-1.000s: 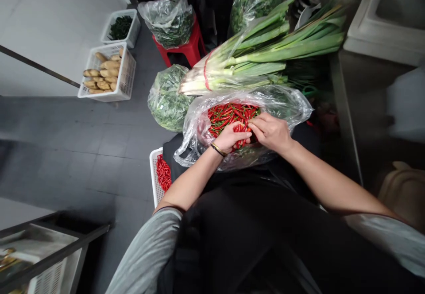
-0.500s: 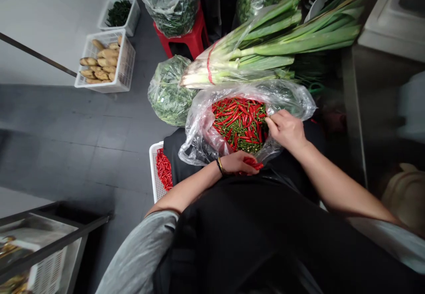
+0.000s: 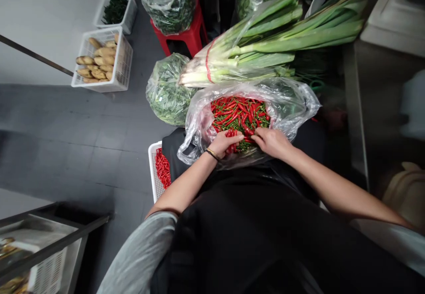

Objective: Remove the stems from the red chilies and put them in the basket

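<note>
A clear plastic bag [image 3: 195, 112] lies open on my lap, full of red chilies [image 3: 232, 112] with green stems. Over its near left side, my left hand [image 3: 224, 144] is closed round a small bunch of red chilies, with the thumb on top. My right hand [image 3: 272, 142] is pinched at the near side of the same bag, its fingertips close to the left thumb. They meet the end of a red chili between the two hands; the exact grip is partly hidden.
By my left leg stands a white basket [image 3: 153, 170] with stemless red chilies. Beyond the bag lie leeks [image 3: 239, 57] and bagged greens [image 3: 169, 90]. A red stool [image 3: 197, 28] bears another bag. White crates [image 3: 124, 70] stand far left; a metal counter [image 3: 357, 108] is at right.
My left hand has moved up and forward over the bag with its chilies. My right hand has left the bag's right edge and moved left and nearer, to the left hand.
</note>
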A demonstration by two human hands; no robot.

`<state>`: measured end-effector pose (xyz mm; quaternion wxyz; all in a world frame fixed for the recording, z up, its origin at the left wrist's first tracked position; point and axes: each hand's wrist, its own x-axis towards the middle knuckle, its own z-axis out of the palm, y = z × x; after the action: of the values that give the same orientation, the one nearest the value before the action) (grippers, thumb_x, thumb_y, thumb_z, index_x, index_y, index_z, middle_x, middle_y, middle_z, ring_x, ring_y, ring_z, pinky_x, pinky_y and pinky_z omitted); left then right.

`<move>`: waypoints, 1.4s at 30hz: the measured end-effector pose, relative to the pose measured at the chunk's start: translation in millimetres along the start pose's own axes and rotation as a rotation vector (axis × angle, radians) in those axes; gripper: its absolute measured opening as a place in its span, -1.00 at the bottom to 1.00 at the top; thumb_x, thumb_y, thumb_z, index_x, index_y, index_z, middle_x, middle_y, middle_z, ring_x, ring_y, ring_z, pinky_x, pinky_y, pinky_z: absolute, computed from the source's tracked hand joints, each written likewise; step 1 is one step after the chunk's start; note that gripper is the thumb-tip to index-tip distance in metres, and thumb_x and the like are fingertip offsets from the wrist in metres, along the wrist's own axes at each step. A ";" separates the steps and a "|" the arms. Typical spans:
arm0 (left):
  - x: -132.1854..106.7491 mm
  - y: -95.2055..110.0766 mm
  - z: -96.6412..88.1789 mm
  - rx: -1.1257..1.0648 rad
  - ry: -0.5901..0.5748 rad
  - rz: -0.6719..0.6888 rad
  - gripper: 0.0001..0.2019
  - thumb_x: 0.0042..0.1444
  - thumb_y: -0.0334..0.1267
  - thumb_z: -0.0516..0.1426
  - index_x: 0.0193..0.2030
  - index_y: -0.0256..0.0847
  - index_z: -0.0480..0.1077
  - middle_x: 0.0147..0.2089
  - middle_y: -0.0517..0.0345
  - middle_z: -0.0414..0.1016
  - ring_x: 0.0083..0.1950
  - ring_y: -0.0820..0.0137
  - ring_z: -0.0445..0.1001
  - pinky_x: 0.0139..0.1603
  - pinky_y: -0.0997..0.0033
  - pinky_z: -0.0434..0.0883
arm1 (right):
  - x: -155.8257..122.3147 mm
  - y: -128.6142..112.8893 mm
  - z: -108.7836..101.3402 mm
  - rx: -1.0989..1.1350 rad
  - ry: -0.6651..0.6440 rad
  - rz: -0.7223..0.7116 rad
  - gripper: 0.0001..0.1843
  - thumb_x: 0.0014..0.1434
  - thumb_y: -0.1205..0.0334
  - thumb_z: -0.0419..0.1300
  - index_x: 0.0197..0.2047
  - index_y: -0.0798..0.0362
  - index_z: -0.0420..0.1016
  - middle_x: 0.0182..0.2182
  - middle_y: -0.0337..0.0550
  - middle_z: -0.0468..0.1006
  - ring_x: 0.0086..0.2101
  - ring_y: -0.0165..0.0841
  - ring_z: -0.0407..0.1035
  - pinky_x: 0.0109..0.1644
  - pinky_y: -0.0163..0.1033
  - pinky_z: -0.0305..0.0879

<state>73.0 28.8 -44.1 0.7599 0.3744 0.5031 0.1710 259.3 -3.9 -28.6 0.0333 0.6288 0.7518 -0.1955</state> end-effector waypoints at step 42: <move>-34.4 2.5 -2.4 -0.113 -0.129 0.245 -0.74 -0.21 -0.15 0.30 -0.43 -0.28 0.42 -0.53 0.21 0.42 -0.57 0.54 0.30 -0.55 0.51 0.21 | -24.0 -26.8 1.7 1.237 -0.289 0.093 -0.69 0.10 0.03 0.07 -0.57 0.03 0.31 -0.74 -0.37 0.23 -0.73 -0.50 0.07 -0.64 -0.34 -0.01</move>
<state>56.2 9.5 -20.8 0.7839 0.4000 0.3931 0.2663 238.2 -30.4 -16.3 -0.2264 0.5312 0.4596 -0.6747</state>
